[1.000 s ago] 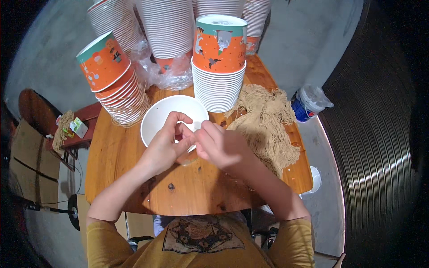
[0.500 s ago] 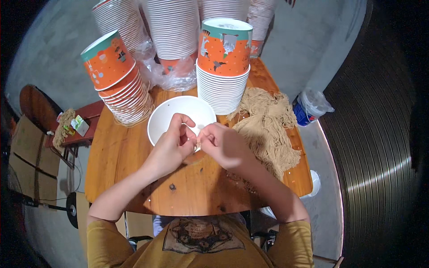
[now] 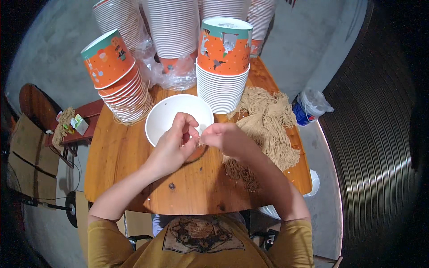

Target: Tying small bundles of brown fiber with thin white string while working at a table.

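A white-lined paper bucket (image 3: 167, 117) with orange on its outside stands on the wooden table in front of me. A small dark dot shows on its inner wall near the far rim. Over its near rim my left hand (image 3: 178, 138) is closed in a pinch, thumb against fingers. Close to its right my right hand (image 3: 222, 136) pinches too, its fingertips almost meeting the left ones. Something small and pale shows between the fingertips, too small to name. Right of the bucket lies a loose heap of tan cord (image 3: 266, 125), partly behind my right forearm.
An upside-down stack of orange and green paper buckets (image 3: 225, 53) stands behind the bucket. Another stack (image 3: 109, 58), tilted and draped with cords, is at the left. Taller plastic-wrapped stacks (image 3: 172, 29) fill the back. A lidded pail (image 3: 308, 107) stands beyond the table's right edge.
The paper bucket has shifted slightly left, and more of its orange side shows under my hands. My right hand has moved slightly right, leaving a small gap between the fingertips.
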`<state>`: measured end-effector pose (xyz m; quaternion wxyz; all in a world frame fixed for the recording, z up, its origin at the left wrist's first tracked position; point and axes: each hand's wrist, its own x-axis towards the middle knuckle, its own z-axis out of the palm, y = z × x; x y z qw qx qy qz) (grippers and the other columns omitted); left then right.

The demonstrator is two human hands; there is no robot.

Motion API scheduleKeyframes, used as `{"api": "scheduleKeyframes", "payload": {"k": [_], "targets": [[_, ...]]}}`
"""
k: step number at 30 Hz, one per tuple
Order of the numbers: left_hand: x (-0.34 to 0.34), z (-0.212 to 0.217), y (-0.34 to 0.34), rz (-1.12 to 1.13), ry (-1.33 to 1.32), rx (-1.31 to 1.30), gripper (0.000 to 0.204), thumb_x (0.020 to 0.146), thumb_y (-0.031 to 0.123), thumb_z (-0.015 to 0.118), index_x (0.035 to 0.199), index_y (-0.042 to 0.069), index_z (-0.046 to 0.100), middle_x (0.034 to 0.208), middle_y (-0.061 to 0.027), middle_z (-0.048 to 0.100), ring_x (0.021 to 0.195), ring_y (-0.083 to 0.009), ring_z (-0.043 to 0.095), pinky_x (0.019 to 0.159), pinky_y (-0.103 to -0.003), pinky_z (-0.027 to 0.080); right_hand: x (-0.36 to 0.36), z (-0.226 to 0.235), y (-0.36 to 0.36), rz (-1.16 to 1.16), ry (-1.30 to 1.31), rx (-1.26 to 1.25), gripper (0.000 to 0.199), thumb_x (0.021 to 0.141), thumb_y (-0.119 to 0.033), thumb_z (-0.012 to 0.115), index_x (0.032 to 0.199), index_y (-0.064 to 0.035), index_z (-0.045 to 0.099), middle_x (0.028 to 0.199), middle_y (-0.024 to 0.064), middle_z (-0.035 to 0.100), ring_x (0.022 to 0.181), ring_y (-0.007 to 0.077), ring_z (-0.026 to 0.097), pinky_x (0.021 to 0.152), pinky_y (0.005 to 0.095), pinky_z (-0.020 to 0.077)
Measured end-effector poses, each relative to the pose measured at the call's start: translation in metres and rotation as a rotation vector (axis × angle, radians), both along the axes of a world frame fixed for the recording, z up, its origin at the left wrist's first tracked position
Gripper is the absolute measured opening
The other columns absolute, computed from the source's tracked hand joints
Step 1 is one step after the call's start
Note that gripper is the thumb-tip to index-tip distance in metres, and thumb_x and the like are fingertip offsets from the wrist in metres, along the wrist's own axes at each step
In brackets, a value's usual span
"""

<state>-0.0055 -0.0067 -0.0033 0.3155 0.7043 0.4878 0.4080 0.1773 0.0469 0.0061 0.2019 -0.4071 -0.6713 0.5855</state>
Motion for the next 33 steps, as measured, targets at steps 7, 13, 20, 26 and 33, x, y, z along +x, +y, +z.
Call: {"api": "scheduleKeyframes", "payload": {"k": [7, 13, 20, 26, 33], "targets": [[-0.002, 0.000, 0.000, 0.015, -0.056, -0.046, 0.027, 0.088, 0.001, 0.056, 0.107, 0.006, 0.038, 0.082, -0.0044, 0.051, 0.071, -0.0103, 0.050, 0.065, -0.026, 0.044, 0.001, -0.001, -0.019, -0.049, 0.017, 0.130, 0.020, 0.084, -0.022, 0.063, 0.091, -0.0028, 0.063, 0.072, 0.0003, 0.058, 0.067, 0.0080, 0.052, 0.060, 0.0254, 0.0410], [0.001, 0.004, -0.002, 0.009, -0.038, -0.045, 0.026, 0.088, 0.001, 0.056, 0.107, 0.006, 0.038, 0.083, -0.0045, 0.052, 0.070, -0.0100, 0.049, 0.064, -0.026, 0.044, -0.003, -0.006, -0.021, -0.087, -0.042, 0.410, 0.021, 0.084, -0.021, 0.061, 0.090, -0.0009, 0.060, 0.072, 0.0075, 0.061, 0.067, 0.0145, 0.060, 0.061, 0.0308, 0.0469], [-0.001, 0.003, -0.002, -0.021, -0.049, -0.038, 0.026, 0.087, -0.001, 0.054, 0.107, 0.006, 0.038, 0.083, -0.0041, 0.052, 0.070, -0.0099, 0.050, 0.064, -0.025, 0.044, 0.009, -0.009, -0.004, -0.015, 0.277, -0.329, 0.021, 0.085, -0.025, 0.062, 0.089, -0.0043, 0.060, 0.066, -0.0053, 0.048, 0.048, 0.0031, 0.038, 0.045, 0.0208, 0.0311], [-0.002, 0.003, -0.002, -0.008, -0.035, -0.058, 0.026, 0.087, -0.002, 0.053, 0.107, 0.005, 0.038, 0.082, -0.0033, 0.052, 0.069, -0.0095, 0.049, 0.064, -0.025, 0.043, 0.006, -0.009, -0.023, -0.146, 0.339, 0.009, 0.019, 0.089, -0.018, 0.058, 0.098, -0.0017, 0.057, 0.072, -0.0047, 0.050, 0.053, 0.0052, 0.042, 0.048, 0.0217, 0.0356], [-0.001, 0.006, -0.001, -0.014, -0.050, -0.113, 0.023, 0.090, 0.003, 0.057, 0.105, 0.007, 0.039, 0.087, 0.0002, 0.051, 0.080, -0.0067, 0.050, 0.068, -0.022, 0.041, -0.003, -0.032, -0.031, -0.212, 0.190, 0.721, 0.021, 0.083, -0.005, 0.064, 0.101, -0.0065, 0.054, 0.076, 0.0030, 0.054, 0.061, 0.0155, 0.054, 0.052, 0.0285, 0.0435]]}}
